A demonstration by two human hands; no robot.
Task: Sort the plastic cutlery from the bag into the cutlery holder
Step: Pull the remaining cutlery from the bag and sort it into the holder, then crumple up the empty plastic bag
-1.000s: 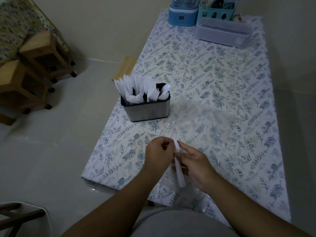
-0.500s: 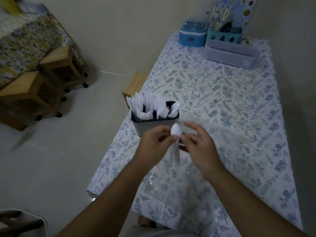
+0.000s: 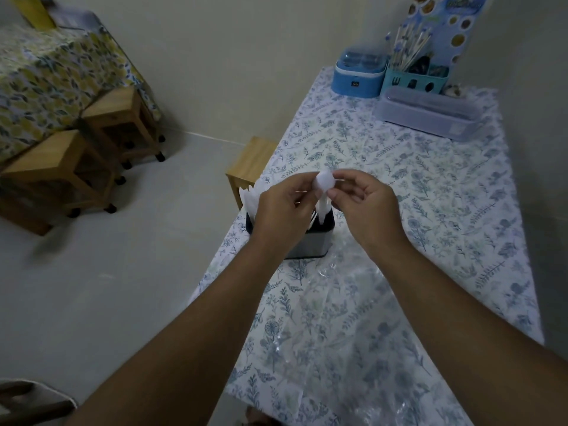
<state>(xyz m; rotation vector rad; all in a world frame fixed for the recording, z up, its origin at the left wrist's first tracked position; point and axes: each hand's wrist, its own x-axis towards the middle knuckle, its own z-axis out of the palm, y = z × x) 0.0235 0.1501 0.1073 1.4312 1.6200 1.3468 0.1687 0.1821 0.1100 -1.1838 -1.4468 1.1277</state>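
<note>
Left hand [image 3: 284,207] pinched white plastic spoon [image 3: 324,192] at its bowl | right hand [image 3: 362,201] pinched same spoon from other side | I saw spoon upright, handle tip down over the cutlery holder [image 3: 310,241] near table edge | clear bag [image 3: 353,302] flat on table [image 3: 461,195] | blue box [image 3: 358,76] label too small to read

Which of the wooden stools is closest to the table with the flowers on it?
The small wooden stool tucked against the table's left edge, just behind the cutlery holder. The other two stools stand far left, across the floor by the leafy-patterned cloth.
</note>
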